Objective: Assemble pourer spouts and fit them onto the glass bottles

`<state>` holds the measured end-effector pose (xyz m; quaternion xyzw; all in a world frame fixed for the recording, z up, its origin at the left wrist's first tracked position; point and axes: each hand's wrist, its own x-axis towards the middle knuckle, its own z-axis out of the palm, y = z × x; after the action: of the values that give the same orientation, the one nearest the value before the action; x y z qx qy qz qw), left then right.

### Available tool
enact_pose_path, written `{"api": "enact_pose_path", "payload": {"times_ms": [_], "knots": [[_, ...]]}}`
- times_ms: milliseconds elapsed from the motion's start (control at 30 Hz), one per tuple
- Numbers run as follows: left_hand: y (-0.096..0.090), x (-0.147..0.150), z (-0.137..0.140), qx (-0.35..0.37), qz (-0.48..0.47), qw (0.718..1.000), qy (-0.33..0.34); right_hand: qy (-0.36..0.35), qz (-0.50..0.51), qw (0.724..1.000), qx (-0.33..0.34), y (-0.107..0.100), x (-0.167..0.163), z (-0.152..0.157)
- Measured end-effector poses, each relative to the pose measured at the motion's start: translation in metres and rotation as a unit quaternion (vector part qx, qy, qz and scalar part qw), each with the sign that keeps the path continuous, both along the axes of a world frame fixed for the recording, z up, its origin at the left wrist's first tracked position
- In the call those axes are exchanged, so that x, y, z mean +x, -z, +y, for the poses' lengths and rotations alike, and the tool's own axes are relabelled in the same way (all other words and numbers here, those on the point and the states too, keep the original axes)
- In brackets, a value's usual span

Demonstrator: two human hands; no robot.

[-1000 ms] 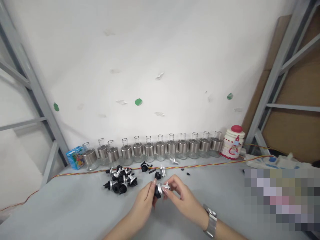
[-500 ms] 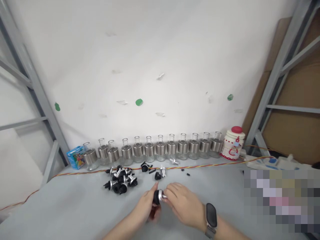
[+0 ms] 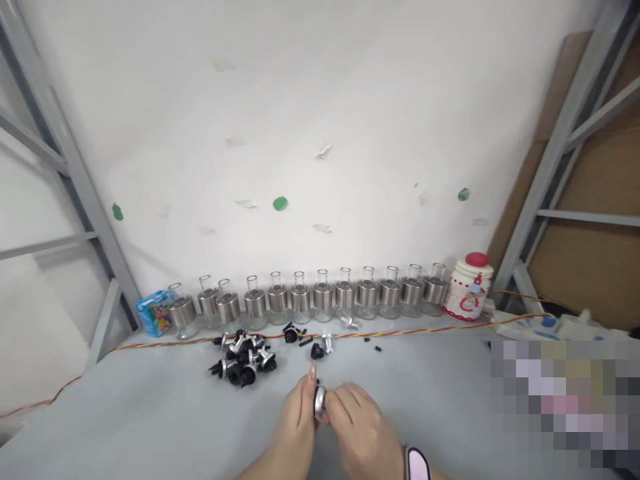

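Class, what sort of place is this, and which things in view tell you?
Probably a workshop bench: glass bottles stand in a row, and small black-and-silver parts lie piled on a grey table.

The person's two bare hands meet low in the middle, close together, the forearms coming up from the bottom edge. The left hand (image 3: 294,425) stands on edge, its thumb (image 3: 312,377) stretched straight and pointing forward, its other fingers mostly hidden. The right hand (image 3: 364,425) lies back upward, fingers (image 3: 346,400) curled in a tight pinch toward the left, its thumb out of sight underneath.
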<state>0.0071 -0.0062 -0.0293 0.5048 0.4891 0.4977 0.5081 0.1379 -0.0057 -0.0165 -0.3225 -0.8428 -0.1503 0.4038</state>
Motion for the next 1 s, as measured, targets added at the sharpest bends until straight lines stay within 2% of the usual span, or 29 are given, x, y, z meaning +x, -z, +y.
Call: {"api": "enact_pose_path", "payload": {"times_ms": [167,300,400,500,567,600,667,733,767,800,867,933,1000], "knots": [[0.019,0.003,-0.001,0.011,-0.007,0.997,-0.080,-0.006,0.053,0.998,-0.015,0.007,-0.006,-0.005],[0.013,0.000,-0.002,0.070,0.014,0.995,-0.068,-0.022,0.109,0.991,-0.077,0.008,-0.008,-0.009],[0.002,-0.003,0.003,0.090,0.047,0.994,-0.031,-0.040,0.157,0.962,-0.221,0.005,-0.010,-0.007],[-0.006,-0.001,0.013,0.102,0.092,0.990,-0.010,-0.033,0.188,0.897,-0.398,-0.001,-0.010,0.001],[-0.008,0.003,0.020,0.079,0.090,0.993,-0.007,-0.032,0.181,0.873,-0.452,-0.006,-0.005,0.009],[-0.009,0.006,0.023,0.045,0.076,0.996,-0.004,-0.034,0.163,0.877,-0.450,-0.008,-0.001,0.013],[-0.008,0.009,0.029,-0.051,0.036,0.998,0.007,-0.042,0.084,0.919,-0.383,-0.012,0.007,0.020],[-0.006,0.009,0.032,-0.135,0.008,0.991,0.022,-0.050,-0.039,0.967,-0.248,-0.016,0.016,0.025],[-0.005,0.008,0.034,-0.164,0.002,0.986,0.031,-0.051,-0.100,0.978,-0.174,-0.017,0.019,0.028],[-0.005,0.006,0.035,-0.183,0.001,0.982,0.042,-0.052,-0.152,0.981,-0.109,-0.018,0.021,0.030],[-0.004,0.003,0.035,-0.203,0.002,0.977,0.071,-0.054,-0.215,0.975,-0.030,-0.018,0.024,0.033],[-0.004,0.002,0.034,-0.205,-0.001,0.974,0.092,-0.064,-0.232,0.971,-0.003,-0.016,0.025,0.036],[-0.006,0.002,0.031,-0.186,0.000,0.977,0.102,-0.074,-0.212,0.974,-0.010,-0.013,0.025,0.037]]}}
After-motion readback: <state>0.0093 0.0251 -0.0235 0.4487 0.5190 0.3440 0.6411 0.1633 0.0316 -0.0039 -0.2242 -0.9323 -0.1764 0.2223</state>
